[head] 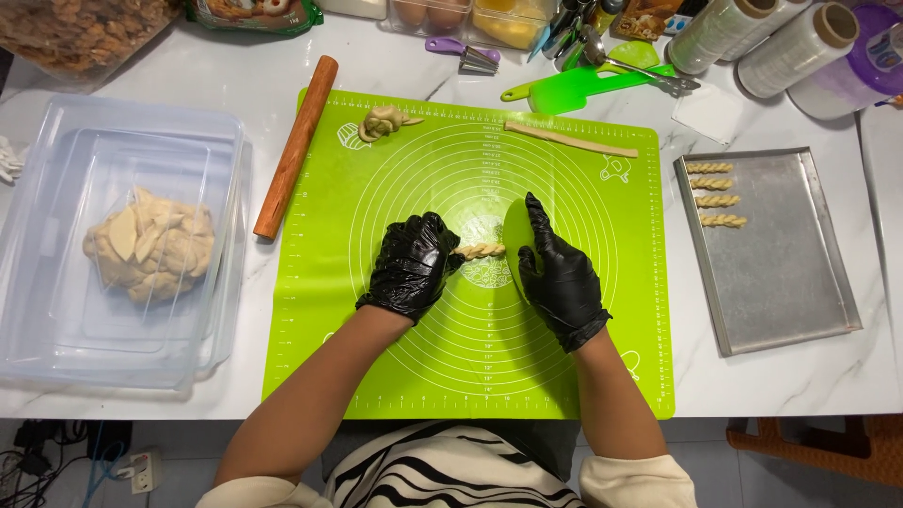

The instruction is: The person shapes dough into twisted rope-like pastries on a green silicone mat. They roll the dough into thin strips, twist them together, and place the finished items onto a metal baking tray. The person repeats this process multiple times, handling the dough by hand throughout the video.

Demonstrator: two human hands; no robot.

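At the centre of the green silicone baking mat (395, 357) a short twisted dough stick (481, 250) lies crosswise between the two black-gloved hands. The left hand (411, 266) rests palm down on the mat at nine o'clock of the twist, its fingers curled and its fingertips touching the twist's left end. The right hand (557, 276) stands on edge at three o'clock, fingers straight and together, pressed flat against a green dough scraper (516, 243) whose face meets the right end of the twist; whether the thumb closes round the scraper cannot be told. At twelve o'clock on the mat lies a long plain dough rope (569, 139), and at eleven o'clock a small coiled dough scrap (381, 123). A wooden rolling pin (296, 145) lies slantwise along the mat's left edge at ten o'clock. Further out at nine o'clock a clear plastic container (56, 357) holds a lump of dough (150, 245). At three o'clock, well apart from the hands, a metal baking tray (790, 282) carries four finished dough twists (715, 194) in a column at its upper left corner. A green spatula (574, 88) lies at one o'clock beyond the mat, and rolls of clear film (752, 33) lie at two o'clock on the white marble surface (800, 376).
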